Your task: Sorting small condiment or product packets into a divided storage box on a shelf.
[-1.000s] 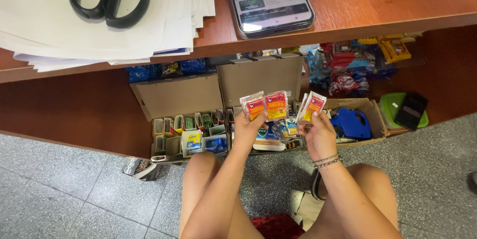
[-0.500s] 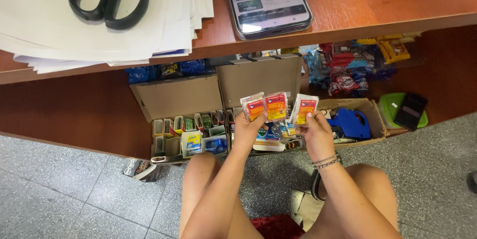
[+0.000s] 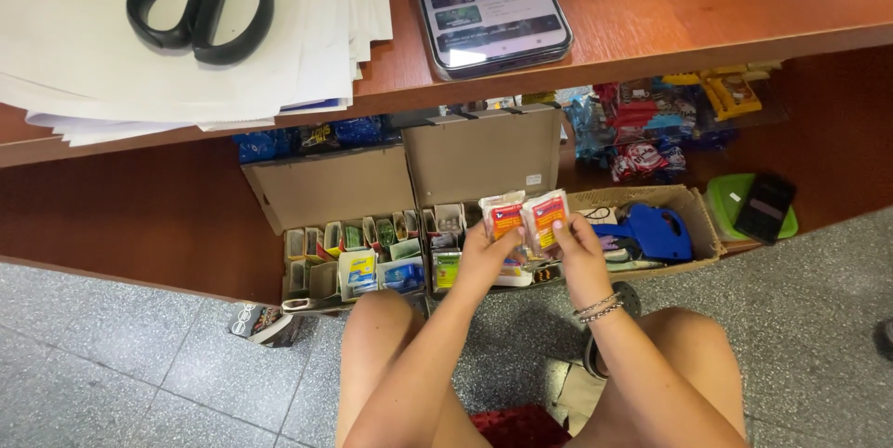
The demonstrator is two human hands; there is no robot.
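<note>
Both hands meet over an open cardboard box (image 3: 484, 155) on the floor beneath a wooden counter (image 3: 707, 1). The left hand (image 3: 486, 260) is closed on a small orange-and-white packet (image 3: 503, 218), thumb in front and fingers behind, holding it upright. The right hand (image 3: 579, 254) pinches a second packet (image 3: 545, 218) of the same kind just beside the first, so the two packets touch or overlap at their inner edges. A beaded bracelet (image 3: 597, 308) circles the right wrist. Below the packets, the box's compartments hold more small packs in green, blue and yellow. To the right, another cardboard box (image 3: 688, 201) contains a blue handheld price labeller (image 3: 657, 231). On the counter lie black-handled scissors (image 3: 203, 3) on a stack of white paper (image 3: 102, 76), and a smartphone (image 3: 486, 3) with its screen lit.
</note>
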